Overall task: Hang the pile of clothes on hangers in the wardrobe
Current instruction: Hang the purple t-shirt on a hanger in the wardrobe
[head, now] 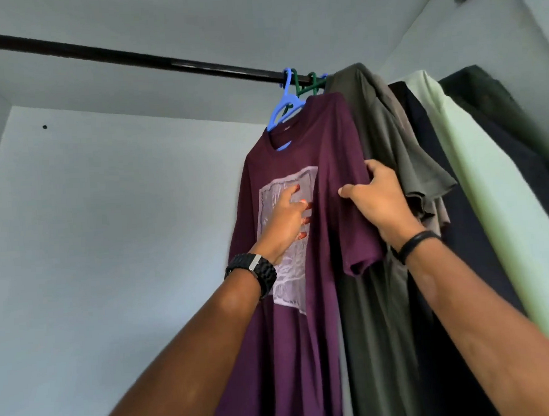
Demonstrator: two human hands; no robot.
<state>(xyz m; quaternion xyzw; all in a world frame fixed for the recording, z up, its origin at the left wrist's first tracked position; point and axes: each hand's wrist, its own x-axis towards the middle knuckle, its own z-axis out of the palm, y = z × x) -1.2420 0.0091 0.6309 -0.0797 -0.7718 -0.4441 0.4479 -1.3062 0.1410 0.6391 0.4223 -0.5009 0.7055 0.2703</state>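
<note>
A: Maroon T-shirt [288, 239] is on the blue hanger [281, 109], hooked over the dark rail [129, 56] at about one o'clock from me. My right hand [379, 201] has its fingers curled round the sleeve seam, pinching cloth. My left hand [283, 221] lies spread and flat on the pale print.

B: And outward from there?

A: The olive shirt [385, 143] hangs touching it at three o'clock, with darker garments and a pale green one [478, 195] beyond.

B: Risk?

A: I reckon a hard sideways tug on that sleeve could slide the shoulder off, or unseat the hook.
</note>
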